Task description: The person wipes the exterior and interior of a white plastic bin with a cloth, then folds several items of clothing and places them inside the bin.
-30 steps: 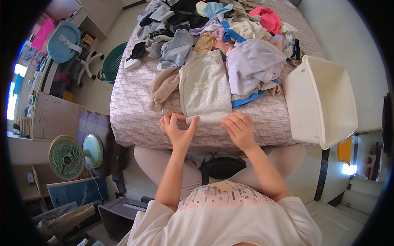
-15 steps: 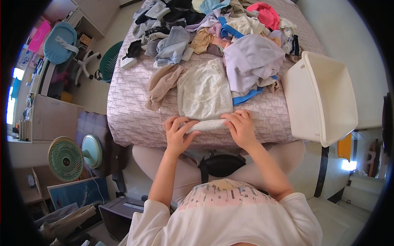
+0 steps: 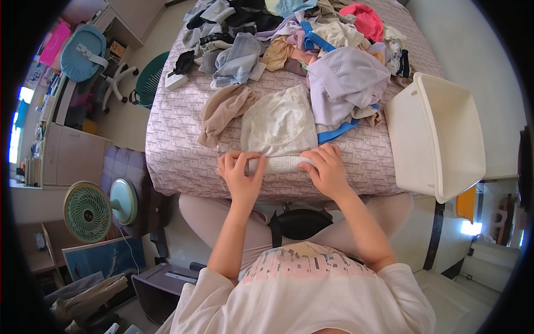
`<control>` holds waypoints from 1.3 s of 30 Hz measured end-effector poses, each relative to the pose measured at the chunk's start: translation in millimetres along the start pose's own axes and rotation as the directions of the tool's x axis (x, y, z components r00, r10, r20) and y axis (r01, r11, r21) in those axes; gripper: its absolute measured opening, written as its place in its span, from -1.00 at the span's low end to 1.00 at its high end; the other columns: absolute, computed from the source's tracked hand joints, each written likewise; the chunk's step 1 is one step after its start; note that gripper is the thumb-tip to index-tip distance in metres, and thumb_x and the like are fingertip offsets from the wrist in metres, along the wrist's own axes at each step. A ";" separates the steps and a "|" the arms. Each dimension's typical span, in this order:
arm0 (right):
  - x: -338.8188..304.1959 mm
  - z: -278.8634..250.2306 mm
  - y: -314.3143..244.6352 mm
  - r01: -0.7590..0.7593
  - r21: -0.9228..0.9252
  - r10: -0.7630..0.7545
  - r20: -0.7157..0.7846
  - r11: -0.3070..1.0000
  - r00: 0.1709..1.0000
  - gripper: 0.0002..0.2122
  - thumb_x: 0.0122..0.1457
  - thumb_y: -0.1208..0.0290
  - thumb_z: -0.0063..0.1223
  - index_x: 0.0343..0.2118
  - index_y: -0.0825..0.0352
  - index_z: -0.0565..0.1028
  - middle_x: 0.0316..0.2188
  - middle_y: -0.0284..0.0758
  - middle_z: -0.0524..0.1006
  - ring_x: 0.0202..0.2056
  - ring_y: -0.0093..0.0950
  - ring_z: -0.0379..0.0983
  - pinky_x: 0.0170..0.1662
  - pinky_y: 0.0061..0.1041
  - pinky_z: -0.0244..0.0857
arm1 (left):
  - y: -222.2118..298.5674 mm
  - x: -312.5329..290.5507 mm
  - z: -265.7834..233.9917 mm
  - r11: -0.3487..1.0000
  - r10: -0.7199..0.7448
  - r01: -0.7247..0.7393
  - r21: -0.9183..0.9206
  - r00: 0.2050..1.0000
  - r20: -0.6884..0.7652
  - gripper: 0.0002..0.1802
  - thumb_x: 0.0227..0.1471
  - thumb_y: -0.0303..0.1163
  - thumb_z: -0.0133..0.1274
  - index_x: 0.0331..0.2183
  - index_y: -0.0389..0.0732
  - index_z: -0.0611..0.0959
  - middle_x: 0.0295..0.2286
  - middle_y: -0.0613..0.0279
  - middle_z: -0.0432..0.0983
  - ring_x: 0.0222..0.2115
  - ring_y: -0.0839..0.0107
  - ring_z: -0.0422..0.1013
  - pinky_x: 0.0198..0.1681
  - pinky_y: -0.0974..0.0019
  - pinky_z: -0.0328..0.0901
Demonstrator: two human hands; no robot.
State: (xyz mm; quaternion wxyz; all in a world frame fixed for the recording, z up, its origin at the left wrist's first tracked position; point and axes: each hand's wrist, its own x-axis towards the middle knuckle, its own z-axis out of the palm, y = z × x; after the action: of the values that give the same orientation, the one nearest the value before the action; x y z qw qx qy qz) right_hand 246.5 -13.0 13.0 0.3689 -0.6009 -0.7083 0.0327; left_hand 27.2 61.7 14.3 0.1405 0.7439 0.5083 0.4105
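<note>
An off-white garment with a lace pattern (image 3: 276, 123) lies flat on the bed in front of me, its near edge rolled into a thick tube. My left hand (image 3: 242, 173) grips the left end of that roll between thumb and fingers. At the other end, my right hand (image 3: 328, 170) pinches the roll the same way. Left of the garment lies a crumpled beige cloth piece (image 3: 221, 111), perhaps a sock or stocking. A pale lilac knitted item (image 3: 347, 80) is heaped close on the right, with a blue strap (image 3: 337, 131) showing under it.
A mixed pile of clothes (image 3: 239, 61) covers the far part of the patterned bed (image 3: 178, 133). At the bed's right edge a cream plastic bin (image 3: 414, 139) lies tipped with its mouth facing right. A green fan (image 3: 88, 212) and a dark cushioned seat (image 3: 139, 172) stand at left.
The roll has grown slightly and moved a little away from me, leaving less flat garment. My left hand has shifted slightly; both hands still hold the roll.
</note>
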 end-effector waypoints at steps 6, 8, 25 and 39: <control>-0.9 4.3 -14.3 -0.161 -0.062 0.164 0.046 0.985 0.985 -0.77 0.15 0.24 0.23 -0.19 0.22 0.58 -0.28 -0.43 0.56 -0.23 -0.37 0.39 0.05 -0.26 0.13 | -27.0 -6.4 -4.5 0.849 0.528 -0.515 -0.119 0.838 0.139 -0.61 -0.19 -0.42 0.39 -0.21 0.02 0.72 -0.15 0.40 0.59 -0.10 0.39 0.50 -0.01 0.18 0.18; -1.7 8.3 -25.3 -0.133 -0.198 0.100 -0.169 0.971 0.981 -0.71 0.11 0.22 0.27 -0.13 0.20 0.58 -0.24 -0.45 0.55 -0.17 -0.40 0.40 0.06 -0.28 0.13 | -34.0 -6.8 -4.5 0.842 0.540 -0.525 -0.128 0.828 0.153 -0.53 -0.23 -0.40 0.42 -0.16 0.02 0.72 -0.17 0.39 0.61 -0.14 0.38 0.51 -0.02 0.21 0.20; 1.7 18.6 -16.4 -0.135 -0.141 0.104 -0.204 0.981 0.973 -0.70 0.11 0.18 0.30 -0.14 0.17 0.59 -0.22 -0.45 0.52 -0.04 -0.33 0.35 0.08 -0.26 0.11 | 6.0 18.7 3.1 0.966 -0.180 0.197 -0.166 0.978 0.108 -0.76 -0.15 -0.17 0.44 -0.40 0.00 0.77 -0.39 0.47 0.56 -0.13 0.42 0.33 0.03 0.21 -0.01; -13.4 2.8 -13.5 0.008 -0.170 -0.016 -0.047 0.985 0.999 -0.66 0.05 0.20 0.31 -0.10 0.15 0.59 -0.17 -0.54 0.53 -0.03 -0.39 0.32 0.11 -0.27 0.08 | -39.5 12.9 -2.0 0.841 0.541 -0.535 -0.080 0.834 0.107 -0.55 -0.32 0.03 0.43 -0.34 0.04 0.75 -0.23 0.51 0.63 -0.13 0.35 0.44 0.03 0.18 0.11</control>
State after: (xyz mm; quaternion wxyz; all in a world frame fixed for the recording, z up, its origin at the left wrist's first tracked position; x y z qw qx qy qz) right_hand 233.8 -27.3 11.2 0.3336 -0.6263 -0.7032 -0.0442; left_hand 2.2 90.1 -3.1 0.0687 0.8774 0.2592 0.3978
